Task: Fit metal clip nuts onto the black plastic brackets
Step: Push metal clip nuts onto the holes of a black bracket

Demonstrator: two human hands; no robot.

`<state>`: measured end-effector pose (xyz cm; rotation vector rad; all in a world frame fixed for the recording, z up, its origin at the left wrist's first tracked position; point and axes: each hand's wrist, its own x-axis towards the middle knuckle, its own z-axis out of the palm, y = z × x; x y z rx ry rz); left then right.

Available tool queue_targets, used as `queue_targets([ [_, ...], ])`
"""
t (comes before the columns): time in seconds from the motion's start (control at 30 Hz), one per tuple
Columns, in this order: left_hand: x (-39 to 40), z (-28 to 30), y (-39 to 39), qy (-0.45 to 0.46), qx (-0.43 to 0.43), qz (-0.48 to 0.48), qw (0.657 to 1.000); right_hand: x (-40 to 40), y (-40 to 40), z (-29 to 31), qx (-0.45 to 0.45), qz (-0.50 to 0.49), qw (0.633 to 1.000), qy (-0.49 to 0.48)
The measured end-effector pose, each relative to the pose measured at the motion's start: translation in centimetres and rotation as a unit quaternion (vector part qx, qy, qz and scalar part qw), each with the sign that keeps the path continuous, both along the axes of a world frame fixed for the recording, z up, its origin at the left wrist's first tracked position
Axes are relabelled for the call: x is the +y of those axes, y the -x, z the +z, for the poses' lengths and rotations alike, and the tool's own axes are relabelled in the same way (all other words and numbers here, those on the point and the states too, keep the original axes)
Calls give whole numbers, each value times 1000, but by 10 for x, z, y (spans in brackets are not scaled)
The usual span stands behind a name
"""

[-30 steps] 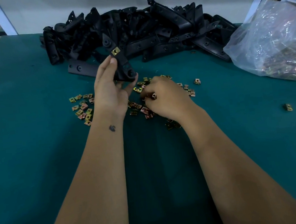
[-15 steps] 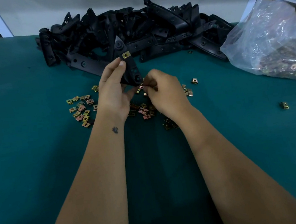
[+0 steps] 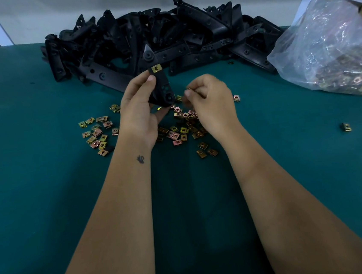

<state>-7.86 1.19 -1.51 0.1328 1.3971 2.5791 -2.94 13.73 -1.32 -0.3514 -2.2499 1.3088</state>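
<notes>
1. Where the left hand (image 3: 138,110) is raised over the green table (image 3: 36,196), it grips a black plastic bracket (image 3: 159,83), thumb on the near face and fingers behind; the bracket stands nearly upright with its pointed end up.
2. Bracket is matte and moulded, tapered to a triangular tip with a round boss below it; the rounded lower end shows small holes and a larger hole.
3. One fitted clip nut (image 3: 156,68), a brassy square with a central hole, sits clamped across the bracket just above the thumb tip.
4. Right hand (image 3: 210,99) is just beside the bracket, not touching it, fingers curled and pinching a small gold-coloured piece (image 3: 189,89); only a sliver shows, so its shape is not readable.
5. Loose clip nuts (image 3: 181,130) lie scattered on the table below both hands: flat folded squares, yellow to coppery, shiny. A second cluster (image 3: 97,132) lies to the left; a lone nut (image 3: 346,127) lies well apart at right.
6. Heap of black brackets (image 3: 165,40) lies along the far table edge, tangled; single pieces are hard to separate.
7. Clear crinkled plastic bag (image 3: 331,49) at right holds more nuts, blurred by the film and cut off by the frame edge.
8. Table covering looks smooth and matte.
</notes>
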Motion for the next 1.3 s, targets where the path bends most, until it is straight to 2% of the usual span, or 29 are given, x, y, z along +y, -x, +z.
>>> queue_targets([
  [0.07,0,0,0,6,1,-1,1000,-2,-2,-1,11,-3,998,-63],
  [0.13,0,-1,-1,15,6,-3,1000,-4,-3,0,44,0,996,-76],
  [0.33,1,0,-3,21,-2,-21,1000,-7,-4,8,75,4,996,52],
  [0.57,0,2,-5,21,-2,-28,999,-5,-7,12,102,43,977,183],
  [0.83,2,2,-5,18,8,-31,999,-7,-7,12,88,47,977,188],
  [1.07,1,1,-3,-4,5,-39,999,-7,-7,13,100,94,950,281],
  [1.3,0,3,-4,-1,19,-65,998,-6,-7,13,94,110,941,305],
])
